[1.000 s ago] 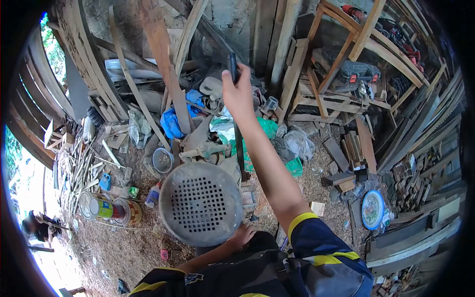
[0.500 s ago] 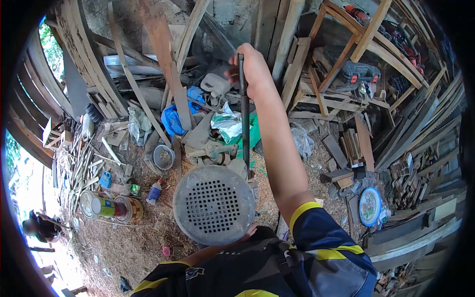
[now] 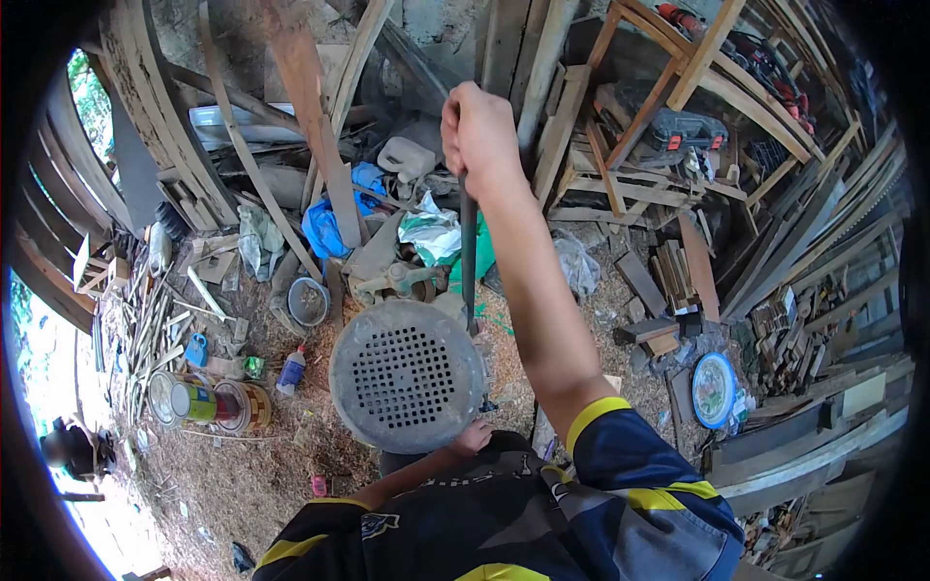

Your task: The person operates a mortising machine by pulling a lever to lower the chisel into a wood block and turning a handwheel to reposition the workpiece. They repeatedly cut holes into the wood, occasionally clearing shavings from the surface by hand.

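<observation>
My right hand (image 3: 479, 131) reaches far forward, its fingers curled in a fist around the top of a long dark bar (image 3: 469, 257). The bar stands out below my wrist and runs down towards the round grey perforated top (image 3: 407, 378), which looks like a plastic stool seat with square holes. Its lower end is near the seat's upper right edge. Close to the seat's lower right rim is my left hand (image 3: 473, 439); its fingers are too small and partly hidden to read. Beyond the seat are silver foil-like sheeting (image 3: 429, 232) and a green sheet (image 3: 484, 254).
Leaning planks (image 3: 308, 107) stand ahead. A small bucket (image 3: 309, 302), a bottle (image 3: 293, 370) and cans (image 3: 199, 401) are on the left. To the right are a wooden frame (image 3: 644, 111), a tool case (image 3: 686, 131) and a blue-rimmed basin (image 3: 714, 390). A person (image 3: 73, 450) is far left.
My right hand's fingers, blurred and loose beside the bar before, are now closed around its upper end. The bar's upper tip is now covered. More of my left hand shows beside the seat.
</observation>
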The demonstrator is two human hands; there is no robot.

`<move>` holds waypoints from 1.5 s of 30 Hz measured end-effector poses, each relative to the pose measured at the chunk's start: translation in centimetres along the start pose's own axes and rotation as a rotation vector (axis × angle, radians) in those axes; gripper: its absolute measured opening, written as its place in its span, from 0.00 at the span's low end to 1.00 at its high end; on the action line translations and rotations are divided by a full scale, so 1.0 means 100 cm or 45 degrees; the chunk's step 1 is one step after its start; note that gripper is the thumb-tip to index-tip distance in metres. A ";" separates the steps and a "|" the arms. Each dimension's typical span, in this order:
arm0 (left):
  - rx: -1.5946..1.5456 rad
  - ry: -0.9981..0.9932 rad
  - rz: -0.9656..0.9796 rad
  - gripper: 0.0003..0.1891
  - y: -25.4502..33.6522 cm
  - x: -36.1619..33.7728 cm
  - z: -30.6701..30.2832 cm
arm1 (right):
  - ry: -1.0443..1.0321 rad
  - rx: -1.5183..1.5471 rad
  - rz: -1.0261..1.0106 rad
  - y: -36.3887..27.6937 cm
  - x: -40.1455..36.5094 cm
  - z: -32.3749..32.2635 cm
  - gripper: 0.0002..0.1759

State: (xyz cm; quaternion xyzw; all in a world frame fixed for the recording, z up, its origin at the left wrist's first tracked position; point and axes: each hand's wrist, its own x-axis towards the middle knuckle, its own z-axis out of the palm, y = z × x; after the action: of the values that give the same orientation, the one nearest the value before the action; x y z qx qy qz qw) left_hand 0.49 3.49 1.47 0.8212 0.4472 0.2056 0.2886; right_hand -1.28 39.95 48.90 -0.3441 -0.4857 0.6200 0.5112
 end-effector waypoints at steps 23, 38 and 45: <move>0.064 0.556 -0.167 0.17 0.007 -0.010 0.010 | -0.404 -0.154 -0.567 0.002 -0.201 -0.039 0.28; 0.046 1.230 -0.491 0.23 -0.003 -0.029 0.041 | -0.535 0.104 -0.811 0.056 -0.274 -0.070 0.26; -0.075 1.150 -0.444 0.23 -0.002 -0.033 0.040 | -0.624 0.133 -0.967 0.107 -0.355 -0.099 0.25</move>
State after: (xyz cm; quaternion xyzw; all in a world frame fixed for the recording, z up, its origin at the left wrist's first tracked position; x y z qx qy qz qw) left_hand 1.10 -0.46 -1.93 0.5541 0.6528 0.5026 0.1191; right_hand 13.20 8.05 33.32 0.0416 -0.6522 0.4755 0.5888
